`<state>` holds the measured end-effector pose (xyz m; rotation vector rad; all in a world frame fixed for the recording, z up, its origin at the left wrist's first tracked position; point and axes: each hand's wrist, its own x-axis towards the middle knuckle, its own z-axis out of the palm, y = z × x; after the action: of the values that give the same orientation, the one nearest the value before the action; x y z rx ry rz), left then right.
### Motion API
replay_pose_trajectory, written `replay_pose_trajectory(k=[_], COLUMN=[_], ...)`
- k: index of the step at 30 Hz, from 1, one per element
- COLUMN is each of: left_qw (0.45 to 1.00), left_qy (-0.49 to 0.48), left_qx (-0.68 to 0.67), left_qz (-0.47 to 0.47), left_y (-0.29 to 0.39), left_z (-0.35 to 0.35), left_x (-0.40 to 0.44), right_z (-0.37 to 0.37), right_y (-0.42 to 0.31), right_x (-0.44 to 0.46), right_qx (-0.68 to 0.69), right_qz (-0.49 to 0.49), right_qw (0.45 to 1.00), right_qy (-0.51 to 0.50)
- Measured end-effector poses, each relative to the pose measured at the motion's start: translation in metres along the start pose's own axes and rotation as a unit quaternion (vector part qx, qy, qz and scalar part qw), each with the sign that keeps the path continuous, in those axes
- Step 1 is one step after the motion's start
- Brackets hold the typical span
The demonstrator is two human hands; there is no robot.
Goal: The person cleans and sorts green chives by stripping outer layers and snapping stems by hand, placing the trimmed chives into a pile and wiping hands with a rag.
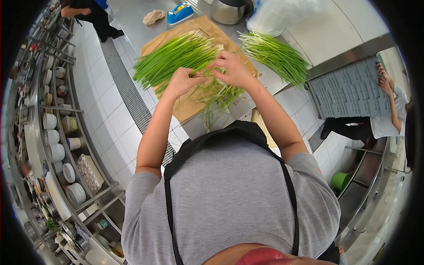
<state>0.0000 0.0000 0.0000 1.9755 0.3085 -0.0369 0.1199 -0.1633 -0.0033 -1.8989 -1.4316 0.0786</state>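
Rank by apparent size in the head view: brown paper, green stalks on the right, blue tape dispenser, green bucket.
1. Brown paper
2. Green stalks on the right
3. Blue tape dispenser and green bucket: too alike to rank

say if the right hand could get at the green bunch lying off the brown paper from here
Likely yes: the right hand is close to that green bunch, with only flat brown paper and counter seeming to lie between them.

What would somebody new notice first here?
Probably the large green scallion pile on brown paper, and the smaller scallion pile to its right on the steel counter. Then maybe the left hand and right hand, close together over the paper. The blue tape dispenser beyond it pops too.
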Motion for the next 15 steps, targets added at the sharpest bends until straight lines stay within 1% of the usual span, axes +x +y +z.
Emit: replay_pose_trajectory(k=[2,5,8,10,11,12,13,14,15], left_qw=[1.000,0.999,1.000,0.999,0.998,0.993,0.983,0.968,0.956], left_qy=[-0.004,-0.018,-0.029,-0.024,-0.022,-0.005,0.011,0.026,0.041], left_qx=[-0.023,-0.036,-0.004,-0.026,-0.038,-0.108,-0.178,-0.247,-0.285], left_qz=[0.019,0.015,-0.003,-0.033,-0.049,-0.049,-0.048,-0.045,-0.057], left_y=[0.002,-0.006,0.002,0.003,0.002,-0.002,-0.009,-0.013,-0.009], left_z=[0.000,0.001,-0.002,-0.006,-0.008,-0.009,-0.010,-0.009,-0.011], left_x=[0.000,0.006,0.000,-0.004,-0.006,-0.006,-0.006,-0.003,-0.002], right_z=[-0.003,-0.009,0.003,-0.004,-0.008,-0.009,-0.007,-0.004,0.000], right_y=[-0.010,-0.016,-0.008,0.003,0.010,0.018,0.028,0.038,0.043], right_x=[-0.001,-0.006,-0.010,-0.008,-0.008,-0.010,-0.016,-0.018,-0.014], right_qx=[-0.086,-0.160,-0.040,0.106,0.178,0.064,-0.051,-0.167,-0.162], right_qz=[-0.080,-0.132,-0.060,0.036,0.085,0.102,0.119,0.133,0.119], right_qw=[0.992,0.978,0.995,0.991,0.978,0.993,0.991,0.972,0.976], right_qy=[0.043,0.013,0.070,0.070,0.067,0.012,-0.044,-0.097,-0.078])
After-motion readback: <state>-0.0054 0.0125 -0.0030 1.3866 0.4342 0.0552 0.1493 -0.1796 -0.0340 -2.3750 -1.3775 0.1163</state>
